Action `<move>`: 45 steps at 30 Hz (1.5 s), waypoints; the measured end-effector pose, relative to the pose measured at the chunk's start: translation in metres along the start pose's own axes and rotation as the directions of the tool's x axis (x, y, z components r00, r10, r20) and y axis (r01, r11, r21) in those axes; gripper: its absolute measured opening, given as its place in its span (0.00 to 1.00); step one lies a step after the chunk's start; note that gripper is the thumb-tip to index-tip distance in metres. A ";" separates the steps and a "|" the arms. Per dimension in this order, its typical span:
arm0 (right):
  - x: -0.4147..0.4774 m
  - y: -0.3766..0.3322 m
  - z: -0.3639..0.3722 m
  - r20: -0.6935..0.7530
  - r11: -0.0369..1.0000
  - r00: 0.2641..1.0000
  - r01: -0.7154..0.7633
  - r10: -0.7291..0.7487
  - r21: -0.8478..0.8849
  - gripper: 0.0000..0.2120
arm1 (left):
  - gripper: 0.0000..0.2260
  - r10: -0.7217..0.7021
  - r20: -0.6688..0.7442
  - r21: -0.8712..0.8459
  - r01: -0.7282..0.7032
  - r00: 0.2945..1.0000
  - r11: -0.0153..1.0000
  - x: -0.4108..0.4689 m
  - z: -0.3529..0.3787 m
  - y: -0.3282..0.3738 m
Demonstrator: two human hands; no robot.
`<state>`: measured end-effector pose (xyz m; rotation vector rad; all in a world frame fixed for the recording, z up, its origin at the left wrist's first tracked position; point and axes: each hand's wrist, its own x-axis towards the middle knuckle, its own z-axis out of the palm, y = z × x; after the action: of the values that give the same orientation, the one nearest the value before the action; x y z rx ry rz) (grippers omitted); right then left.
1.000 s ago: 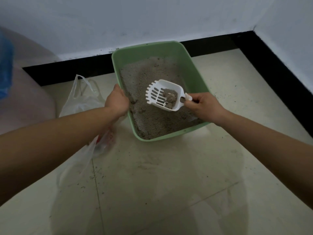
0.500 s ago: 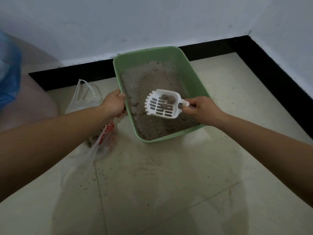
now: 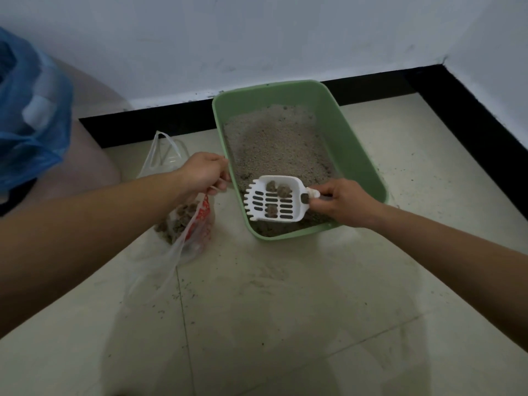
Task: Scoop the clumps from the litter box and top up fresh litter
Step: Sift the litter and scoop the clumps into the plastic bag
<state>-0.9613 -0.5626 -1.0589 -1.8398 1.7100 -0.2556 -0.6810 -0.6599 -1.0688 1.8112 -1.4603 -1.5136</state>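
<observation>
Clumps [image 3: 281, 191] sit in the bowl of the white scoop [image 3: 275, 200], a few dark lumps resting on its slots. We hold it level above the near end of the green litter box [image 3: 354, 150] so that loose grains, by our guess, drop into the litter [image 3: 274, 144] below and not onto the floor [image 3: 285, 295]. Our right hand [image 3: 345, 202] pinches the stub of the handle between thumb and curled fingers; a grip that far back gives reach but leaves the bowl easy to tip. Our left hand [image 3: 204, 172] has its fingers curled round one loop of the clear plastic bag [image 3: 185, 232], holding that side up so the mouth stands open just beside the box's left wall. The other loop stands free behind. More clumps lie in the bag's bottom, so we judge the scooping well along, and the next move a short carry leftward over the rim. The risk we see is lumps rolling off the toothed edge on the way. A blue bag [image 3: 28, 124] sits at far left; whether it holds fresh litter we cannot tell
</observation>
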 end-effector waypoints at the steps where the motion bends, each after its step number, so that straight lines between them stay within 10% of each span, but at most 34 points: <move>1: -0.001 -0.001 0.000 -0.001 1.000 1.000 -0.004 0.004 0.001 0.09 | 0.12 0.003 -0.011 0.014 -0.003 1.000 1.000 -0.001 -0.005 0.001; 8: 0.011 -0.040 -0.007 -0.095 0.991 0.995 -0.003 0.016 0.135 0.07 | 0.22 0.080 -0.262 0.474 0.056 0.962 0.879 0.009 -0.079 -0.021; 14: 0.041 -0.124 0.013 -0.151 0.990 0.979 0.124 -0.134 -0.071 0.16 | 0.20 -0.077 -0.305 0.407 0.203 0.949 0.891 0.012 -0.119 -0.040; 18: 0.053 -0.168 0.045 -0.007 0.668 0.894 0.330 -0.449 -0.667 0.11 | 0.17 -0.197 -0.282 0.369 0.296 0.939 0.881 0.013 -0.120 -0.055; 22: 0.053 -0.173 0.052 0.133 0.394 0.785 0.440 -0.605 -0.807 0.10 | 0.10 -0.161 -0.245 0.356 0.244 0.956 0.902 0.018 -0.121 -0.057; 28: 0.050 -0.134 0.008 -0.159 0.804 0.911 0.242 -0.381 -0.543 0.17 | 0.11 -0.117 -0.250 0.374 0.208 0.961 0.904 0.027 -0.116 -0.058; 33: 0.043 -0.083 -0.036 -0.336 0.935 0.933 -0.001 -0.127 -0.354 0.18 | 0.22 -0.115 -0.393 0.417 0.288 0.912 0.862 0.032 -0.090 -0.049; 37: 0.034 -0.055 -0.047 -0.305 0.880 0.952 -0.150 0.006 -0.451 0.18 | 0.24 0.097 -0.417 0.526 0.153 0.904 0.837 0.029 -0.055 -0.031; 45: 0.036 -0.052 -0.034 -0.287 0.696 0.940 -0.081 -0.185 -0.713 0.16 | 0.26 0.161 -0.307 0.444 -0.009 0.938 0.896 0.024 0.016 -0.002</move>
<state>-0.9304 -0.6077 -1.0125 -2.5284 2.2078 0.1224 -0.6966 -0.6745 -1.0883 2.0890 -1.7693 -0.8102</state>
